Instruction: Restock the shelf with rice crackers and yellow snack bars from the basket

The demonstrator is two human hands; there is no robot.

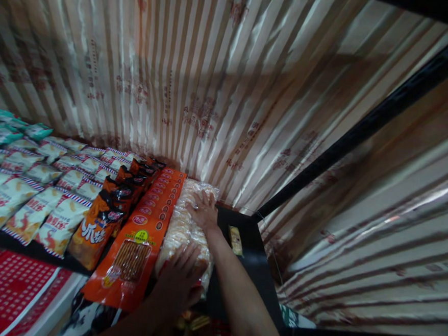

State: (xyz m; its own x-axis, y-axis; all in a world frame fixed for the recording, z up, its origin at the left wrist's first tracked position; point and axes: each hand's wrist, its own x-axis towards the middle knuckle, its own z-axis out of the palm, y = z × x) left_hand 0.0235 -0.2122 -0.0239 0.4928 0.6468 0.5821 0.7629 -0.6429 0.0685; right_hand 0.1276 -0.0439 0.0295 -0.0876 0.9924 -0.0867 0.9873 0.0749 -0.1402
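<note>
Left hand: the left hand (180,280) lies palm down on the near end of the cracker packs (179,226), fingers spread wide, pressing rather than gripping.
Right hand: the right hand (204,211) rests flat on the far end of the same row, fingers open and pointing toward the curtain (214,85).
Cracker packs: a row of clear-wrapped pale crackers, lying on the black shelf (250,257) at the right end of the display, both hands touching it.
Neighbour on the left: a row of flat orange packets (145,229), touching the cracker packs along their long side.
Further left: dark orange snack bags (99,226), then white bags with striped edges (33,211), and teal packets (4,129) at the far corner.
Right of the crackers: a small yellow tag (236,240) lies on the bare shelf, just beside the right forearm.
Backdrop: striped, shiny curtain behind everything, with 1 black frame bar (365,126) slanting across it.
Below the shelf: a red checked surface (4,286) at lower left.
</note>
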